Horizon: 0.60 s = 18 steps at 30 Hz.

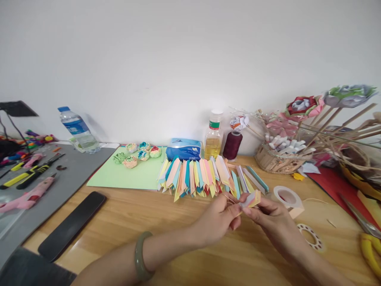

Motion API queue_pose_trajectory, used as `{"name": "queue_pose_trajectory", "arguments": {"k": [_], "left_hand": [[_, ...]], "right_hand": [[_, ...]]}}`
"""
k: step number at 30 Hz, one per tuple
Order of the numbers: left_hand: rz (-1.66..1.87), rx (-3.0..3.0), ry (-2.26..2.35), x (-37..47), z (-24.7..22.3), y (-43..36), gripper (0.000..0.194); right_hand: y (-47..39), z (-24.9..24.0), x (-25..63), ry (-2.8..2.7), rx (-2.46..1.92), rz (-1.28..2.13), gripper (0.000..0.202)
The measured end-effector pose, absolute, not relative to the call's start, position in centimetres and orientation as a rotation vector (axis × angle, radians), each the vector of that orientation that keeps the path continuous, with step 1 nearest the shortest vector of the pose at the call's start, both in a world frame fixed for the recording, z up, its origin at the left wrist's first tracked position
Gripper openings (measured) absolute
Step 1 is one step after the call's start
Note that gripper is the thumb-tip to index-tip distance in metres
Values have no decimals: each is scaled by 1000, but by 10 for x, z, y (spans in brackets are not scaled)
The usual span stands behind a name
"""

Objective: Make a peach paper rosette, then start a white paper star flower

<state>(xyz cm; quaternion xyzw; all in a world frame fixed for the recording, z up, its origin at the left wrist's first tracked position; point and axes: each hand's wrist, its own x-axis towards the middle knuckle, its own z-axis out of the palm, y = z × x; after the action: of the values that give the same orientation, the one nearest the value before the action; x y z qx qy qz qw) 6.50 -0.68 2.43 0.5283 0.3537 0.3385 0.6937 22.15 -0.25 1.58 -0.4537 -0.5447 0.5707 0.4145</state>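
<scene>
Between my two hands, above the wooden table, is a small bundle of folded paper strips (251, 200) in pale violet, pink and yellow. My left hand (218, 218) pinches its left end, with a thin thread showing near the fingers. From the other side, my right hand (269, 216) grips the bundle with thumb and fingers. Just behind the hands lies a long row of folded paper pieces (196, 176) in many colours. To the right of my right hand stands a roll of tape (288, 198). A white ring with holes (310, 237) lies nearer to me.
Small paper flowers (131, 161) sit on green paper (122, 178). Behind stand a blue tissue pack (183, 149), a glue bottle (212, 139) and a thread spool (232, 145). A phone (72, 226) lies left; scissors (369, 238) and a basket (279, 161) are right.
</scene>
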Motion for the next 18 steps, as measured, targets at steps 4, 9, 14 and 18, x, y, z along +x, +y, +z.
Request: {"name": "queue_pose_trajectory", "arguments": {"k": [4,9,14,18], "left_hand": [[858,1257,802,65,28,-10,24],[985,1259,794,61,33,-6,22],[972,1225,736,58,40,0,26],[762,1319,700,52,49,1,23]], "right_hand": [[-4,21,223,-1516,-1262,1264,38],[-6,37,221,-1715,-1285,1107,34],[-7,44,225,-2083,-1122,1143,25],[-2,41,238,-2245,-1113,1006,22]]}}
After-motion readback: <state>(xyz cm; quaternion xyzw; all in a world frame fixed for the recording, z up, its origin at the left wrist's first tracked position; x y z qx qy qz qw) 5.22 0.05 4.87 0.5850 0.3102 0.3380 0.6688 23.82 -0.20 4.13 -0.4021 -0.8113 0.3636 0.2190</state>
